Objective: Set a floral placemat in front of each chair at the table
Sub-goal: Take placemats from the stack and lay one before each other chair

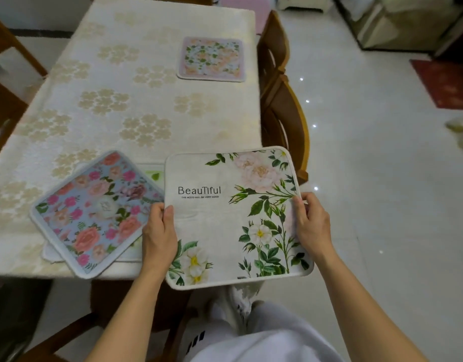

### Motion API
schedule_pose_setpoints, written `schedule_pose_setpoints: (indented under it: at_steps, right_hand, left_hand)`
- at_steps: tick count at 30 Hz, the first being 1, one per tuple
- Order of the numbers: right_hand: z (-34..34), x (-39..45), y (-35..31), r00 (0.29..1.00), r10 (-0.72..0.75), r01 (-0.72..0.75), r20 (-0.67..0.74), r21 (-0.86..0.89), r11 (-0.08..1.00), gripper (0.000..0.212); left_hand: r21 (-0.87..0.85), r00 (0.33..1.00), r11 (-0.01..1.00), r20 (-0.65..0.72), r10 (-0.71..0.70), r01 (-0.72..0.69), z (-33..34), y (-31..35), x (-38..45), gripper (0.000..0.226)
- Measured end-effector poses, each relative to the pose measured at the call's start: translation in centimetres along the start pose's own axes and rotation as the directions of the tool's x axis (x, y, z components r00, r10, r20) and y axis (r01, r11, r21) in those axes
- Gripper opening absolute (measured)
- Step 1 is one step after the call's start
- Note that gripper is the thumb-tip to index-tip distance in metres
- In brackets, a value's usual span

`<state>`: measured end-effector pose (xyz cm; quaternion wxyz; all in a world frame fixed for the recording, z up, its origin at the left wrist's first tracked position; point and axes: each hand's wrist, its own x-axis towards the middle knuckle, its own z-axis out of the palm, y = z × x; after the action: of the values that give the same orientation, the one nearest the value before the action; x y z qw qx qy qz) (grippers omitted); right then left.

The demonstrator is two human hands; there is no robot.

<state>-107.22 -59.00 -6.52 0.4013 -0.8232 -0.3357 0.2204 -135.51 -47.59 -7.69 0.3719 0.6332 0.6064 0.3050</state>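
Note:
I hold a white floral placemat [220, 223] printed "Beautiful" flat in the air over the table's near right corner. My left hand [158, 231] grips its left edge and my right hand [312, 223] grips its right edge. A blue placemat with pink roses [94, 212] lies tilted on a small pile of other mats [51, 254] near the table's front edge. A pink-edged floral placemat [211, 58] lies flat at the far right of the table [107, 74], in front of a wooden chair [273, 45].
A second wooden chair [285, 118] stands at the table's right side, closer to me. More chairs stand at the left [8, 82] and under the near edge [68, 335]. A red mat [444, 82] lies on the white tiled floor at right.

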Motion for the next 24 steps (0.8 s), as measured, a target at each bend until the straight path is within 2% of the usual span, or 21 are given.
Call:
schedule_pose_setpoints:
  at_steps: [12,19,24]
  right_hand:
    - [-11.7,-4.8,8.4,0.937,0.154,-0.152,-0.313,0.031,0.988,0.019]
    - [-20.2,-3.9,14.4,0.871,0.266,-0.246,-0.412,0.101,0.964,0.018]
    - [-26.5,0.4,19.1,0.865,0.302,-0.277,-0.401,0.121,0.953,0.019]
  left_hand:
    - [0.003,0.947,0.980,0.257,0.190,-0.197,10.7,7.7,-3.3,0.021]
    - [-0.011,0.894,0.954,0.344,0.286,-0.301,20.2,15.0,-6.0,0.022]
    - [-0.046,0.879,0.943,0.350,0.325,-0.330,28.0,19.7,-7.3,0.024]
